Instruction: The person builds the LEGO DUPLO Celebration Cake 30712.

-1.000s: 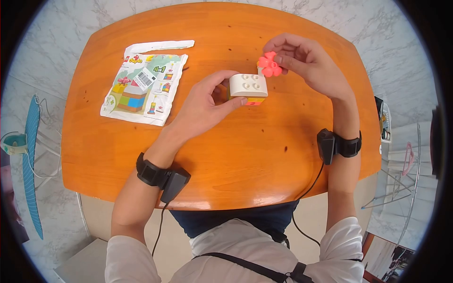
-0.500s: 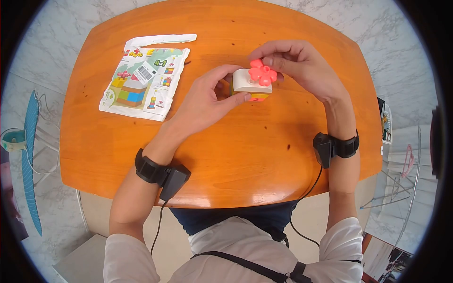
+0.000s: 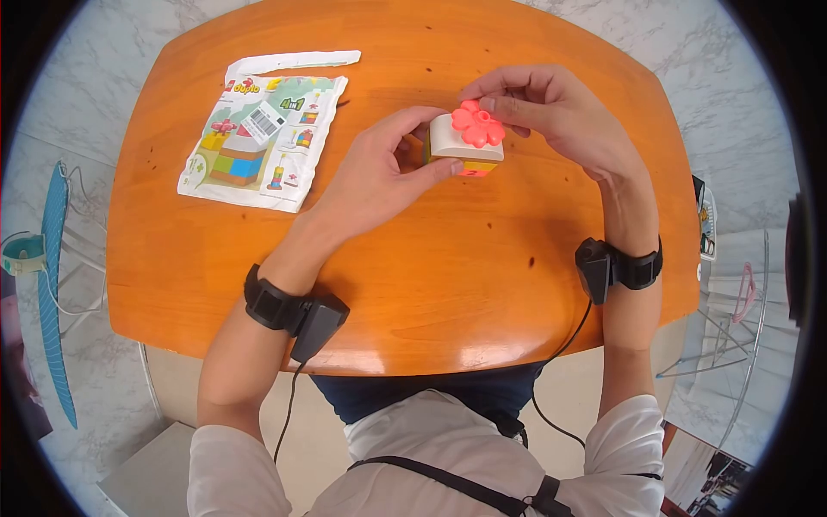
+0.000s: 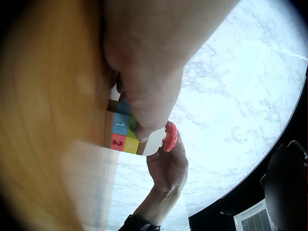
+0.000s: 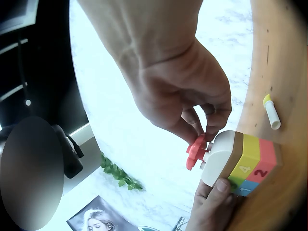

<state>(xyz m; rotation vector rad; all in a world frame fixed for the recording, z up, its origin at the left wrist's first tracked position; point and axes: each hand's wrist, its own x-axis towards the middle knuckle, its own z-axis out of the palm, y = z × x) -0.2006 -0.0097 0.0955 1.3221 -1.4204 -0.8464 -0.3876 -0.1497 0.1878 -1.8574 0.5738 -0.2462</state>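
Observation:
A block stack stands on the table, its white rounded top over numbered yellow, red and blue bricks. My left hand grips the stack's left side, thumb on its near face. Over the white top sits a coral-pink flower piece, seen edge-on in the right wrist view, close against the studs. The thumb and fingers of my right hand pinch the flower's edge. Whether the flower is fully seated on the studs I cannot tell.
A white Duplo bag lies on the table's left, its torn strip above it. In the right wrist view a small white tube with a yellow tip lies on the table beyond the stack.
My right hand has brought the flower from beside the stack's right back corner leftward onto the white top. The left hand still grips the stack. The head view has shifted slightly.

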